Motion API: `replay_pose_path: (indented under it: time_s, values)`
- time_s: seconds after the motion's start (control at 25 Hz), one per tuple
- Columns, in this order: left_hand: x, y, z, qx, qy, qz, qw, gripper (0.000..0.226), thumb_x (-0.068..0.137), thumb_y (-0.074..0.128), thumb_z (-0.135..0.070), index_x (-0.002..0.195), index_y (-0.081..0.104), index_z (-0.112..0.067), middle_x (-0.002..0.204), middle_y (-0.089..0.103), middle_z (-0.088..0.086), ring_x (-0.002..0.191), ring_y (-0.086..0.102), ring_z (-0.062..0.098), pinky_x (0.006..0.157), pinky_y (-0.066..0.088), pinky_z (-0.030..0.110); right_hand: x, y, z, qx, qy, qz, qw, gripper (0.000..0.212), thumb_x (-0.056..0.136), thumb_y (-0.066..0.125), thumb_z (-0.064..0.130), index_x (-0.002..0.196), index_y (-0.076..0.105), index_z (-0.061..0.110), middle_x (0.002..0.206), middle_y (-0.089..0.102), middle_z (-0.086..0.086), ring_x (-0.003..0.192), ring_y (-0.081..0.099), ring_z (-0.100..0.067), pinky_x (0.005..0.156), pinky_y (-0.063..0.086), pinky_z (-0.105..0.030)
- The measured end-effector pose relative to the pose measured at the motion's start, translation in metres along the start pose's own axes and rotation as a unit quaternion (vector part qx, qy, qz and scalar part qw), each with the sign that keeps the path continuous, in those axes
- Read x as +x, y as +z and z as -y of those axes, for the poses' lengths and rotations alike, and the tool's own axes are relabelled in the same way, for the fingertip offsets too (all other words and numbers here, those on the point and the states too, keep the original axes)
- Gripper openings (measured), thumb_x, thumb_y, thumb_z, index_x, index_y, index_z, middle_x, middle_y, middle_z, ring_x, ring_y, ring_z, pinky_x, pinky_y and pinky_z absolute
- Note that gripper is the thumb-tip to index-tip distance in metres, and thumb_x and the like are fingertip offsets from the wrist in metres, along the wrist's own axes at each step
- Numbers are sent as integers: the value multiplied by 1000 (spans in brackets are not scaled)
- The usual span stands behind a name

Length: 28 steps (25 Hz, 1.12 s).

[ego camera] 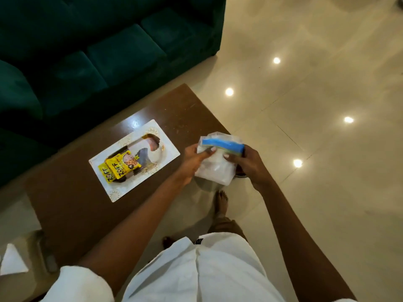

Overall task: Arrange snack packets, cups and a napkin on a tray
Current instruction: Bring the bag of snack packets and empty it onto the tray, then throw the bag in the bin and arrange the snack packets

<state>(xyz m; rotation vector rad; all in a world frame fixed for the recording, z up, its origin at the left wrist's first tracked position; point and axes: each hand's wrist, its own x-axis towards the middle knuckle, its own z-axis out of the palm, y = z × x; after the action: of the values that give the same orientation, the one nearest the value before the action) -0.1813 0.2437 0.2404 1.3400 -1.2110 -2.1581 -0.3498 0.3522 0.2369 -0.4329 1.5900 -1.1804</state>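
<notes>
A white rectangular tray [168, 147] with gold patterning lies on the brown table [72, 205]. Two yellow snack packets [118, 168] lie on the tray, overlapping each other. I hold a clear plastic packet [218, 168] with a blue and green strip along its top, white material inside, just off the table's right edge. My left hand [196, 159] grips the packet's left side with the thumb on top. My right hand [246, 164] grips its right side. No cups are in view.
A dark green sofa [98, 51] stands behind the table. Glossy cream floor tiles [316, 105] reflect ceiling lights on the right. My bare feet [221, 201] stand beside the table's near edge. A dark round object [241, 174] is partly hidden under my right hand.
</notes>
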Motion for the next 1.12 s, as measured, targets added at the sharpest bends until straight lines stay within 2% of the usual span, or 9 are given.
replay_pose_path:
  time_s: [0.12, 0.24, 0.36, 0.6, 0.68, 0.8, 0.92, 1.0, 1.12]
  values:
    - [50, 44, 2, 61, -56, -30, 996, 26, 91, 75, -9, 115, 67, -2, 117, 73, 26, 85, 72, 27, 75, 62, 40, 30, -81, -5, -59, 9, -39, 997, 38, 88, 80, 13, 124, 68, 18, 103, 79, 2, 90, 77, -21, 61, 60, -24]
    - [91, 66, 15, 49, -115, -80, 989, 17, 99, 62, -11, 115, 66, -7, 100, 75, 20, 67, 67, 18, 56, 54, 25, 75, -143, -37, -159, 34, -142, 976, 32, 93, 62, 3, 124, 64, 13, 108, 74, -6, 98, 71, -29, 74, 62, -42]
    - [111, 68, 33, 42, -162, -87, 982, 22, 103, 56, -16, 120, 66, -7, 102, 78, 14, 75, 72, 20, 63, 56, 28, 114, -164, -71, -275, 29, -240, 931, 42, 92, 48, -6, 130, 61, 7, 120, 66, -15, 110, 64, -35, 92, 54, -42]
    - [160, 70, 96, 15, -237, -104, 966, 20, 104, 54, -17, 116, 69, -14, 102, 79, 12, 88, 72, 24, 76, 57, 35, 219, -159, -119, -342, 15, -268, 900, 44, 93, 48, -9, 130, 68, 5, 135, 61, -9, 112, 63, -28, 86, 41, -18]
    - [180, 68, 117, 17, -251, -108, 962, 20, 104, 53, -16, 115, 70, -12, 100, 78, 10, 87, 70, 24, 78, 57, 36, 260, -153, -141, -326, 41, -274, 904, 36, 100, 45, 1, 129, 65, 9, 120, 62, 8, 102, 63, -25, 70, 38, -7]
    - [219, 56, 157, 22, -263, -132, 955, 21, 104, 53, -15, 117, 69, -11, 99, 77, 8, 88, 69, 22, 79, 57, 33, 327, -150, -196, -323, 124, -255, 903, 30, 107, 45, 27, 134, 55, 18, 96, 57, 18, 102, 65, -27, 62, 42, -8]
    - [251, 34, 198, 8, -242, -171, 955, 22, 105, 52, -15, 118, 69, -10, 97, 77, 8, 82, 70, 19, 73, 58, 30, 373, -154, -251, -418, 176, -99, 886, 60, 101, 61, 28, 155, 42, 9, 146, 50, -13, 138, 48, -38, 103, 44, -38]
    - [256, 21, 211, -4, -225, -191, 955, 23, 105, 50, -15, 119, 68, -10, 98, 78, 9, 78, 71, 15, 70, 59, 28, 384, -156, -268, -482, 183, 0, 857, 82, 83, 62, 33, 155, 41, 3, 155, 43, -24, 141, 45, -39, 114, 39, -43]
    - [254, 13, 217, -34, -223, -209, 951, 26, 106, 47, -10, 121, 67, -4, 96, 74, 13, 75, 67, 17, 68, 55, 29, 376, -149, -271, -498, 198, -12, 844, 51, 95, 55, 23, 139, 61, -2, 140, 62, -25, 131, 56, -41, 105, 44, -40]
